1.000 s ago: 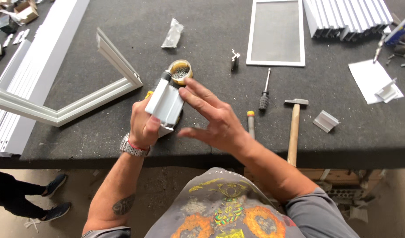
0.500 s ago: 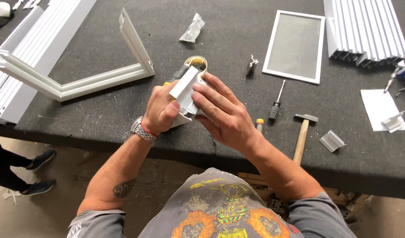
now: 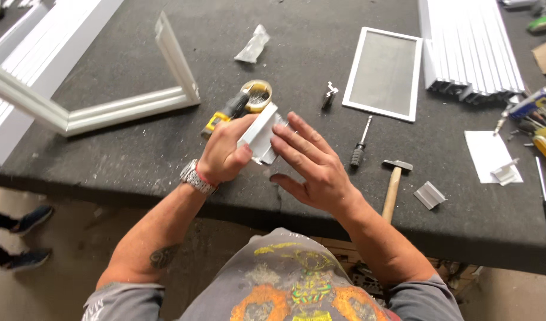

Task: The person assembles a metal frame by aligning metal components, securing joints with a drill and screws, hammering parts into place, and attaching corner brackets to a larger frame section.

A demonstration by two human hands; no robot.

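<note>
My left hand (image 3: 225, 151) grips a short white aluminium profile piece (image 3: 260, 135) and holds it just above the black table (image 3: 136, 154). My right hand (image 3: 311, 163) is flat with the fingers spread, its fingertips resting against the right side of that piece. Behind the piece lie a roll of tape (image 3: 256, 95) and a yellow and black tool (image 3: 225, 113), partly hidden by my left hand.
A white frame corner (image 3: 166, 89) lies left. A small framed mesh screen (image 3: 385, 72), a stack of white profiles (image 3: 469, 47), a screwdriver (image 3: 360, 145), a hammer (image 3: 393, 184), a small metal bracket (image 3: 430, 195), paper (image 3: 490, 156) and tools (image 3: 537, 119) lie right. Someone's shoes (image 3: 23, 238) show below.
The view has shifted and my hands sit a little further right in it. My right hand's fingers have flattened against the white piece; my left hand keeps its grip.
</note>
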